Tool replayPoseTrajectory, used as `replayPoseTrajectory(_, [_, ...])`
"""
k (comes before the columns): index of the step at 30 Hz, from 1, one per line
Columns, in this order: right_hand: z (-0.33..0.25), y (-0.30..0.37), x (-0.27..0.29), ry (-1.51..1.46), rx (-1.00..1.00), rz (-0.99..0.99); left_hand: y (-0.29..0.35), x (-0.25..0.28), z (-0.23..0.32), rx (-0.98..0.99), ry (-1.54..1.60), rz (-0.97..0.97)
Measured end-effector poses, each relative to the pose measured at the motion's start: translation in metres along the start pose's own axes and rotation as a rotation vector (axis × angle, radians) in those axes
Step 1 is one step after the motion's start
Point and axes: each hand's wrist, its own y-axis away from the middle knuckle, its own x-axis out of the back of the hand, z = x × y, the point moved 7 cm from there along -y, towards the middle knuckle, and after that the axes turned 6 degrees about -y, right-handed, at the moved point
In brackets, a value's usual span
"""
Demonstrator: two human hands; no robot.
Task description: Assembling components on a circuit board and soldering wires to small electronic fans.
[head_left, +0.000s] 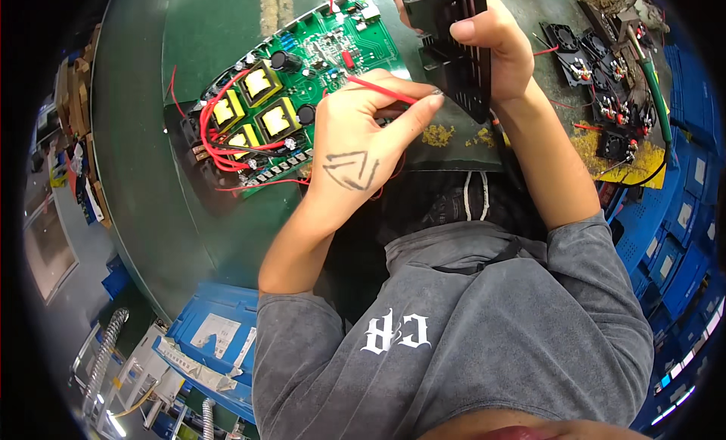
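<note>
My left hand point(352, 149) is closed in a pinch on a red wire point(378, 90), beside a green circuit board point(382, 50). Fingers of my right hand point(508, 50) wrap round a black slotted panel point(467, 80), held raised and tilted above the bench. The board carries yellow-and-black transformers point(278, 118), dark round capacitors and a bundle of thick red wires point(206, 133) at its left end. It sits in a dark metal housing that shows along its edges. Where the pinched wire ends is hard to make out.
Several small black fans point(563, 37) with wires lie at the right of the dark green bench point(219, 27). A green-handled soldering iron point(655, 99) with a black cord stands beside them. Blue bins point(215, 330) are at lower left, and more blue bins point(684, 205) at right.
</note>
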Motion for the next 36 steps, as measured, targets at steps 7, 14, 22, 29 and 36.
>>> replayPoseTrajectory(7, [0.001, -0.001, 0.007, -0.088, -0.132, 0.082, 0.002, 0.022, -0.012, 0.117, 0.351, 0.1])
replayPoseTrajectory(14, [-0.004, -0.001, 0.011, -0.005, -0.056, 0.057, -0.004, 0.021, -0.017, 0.1, 0.624, 0.193])
replayPoseTrajectory(22, [0.0, -0.005, -0.001, 0.083, -0.135, 0.005, -0.005, 0.013, -0.021, 0.164, 0.855, 0.096])
replayPoseTrajectory(29, [0.011, -0.003, 0.0, 0.206, -0.253, 0.019, -0.008, 0.025, -0.011, 0.041, 0.271, 0.072])
replayPoseTrajectory(36, [0.005, -0.003, -0.015, 0.229, -0.063, -0.144, -0.002, 0.03, 0.013, -0.353, -0.425, 0.255])
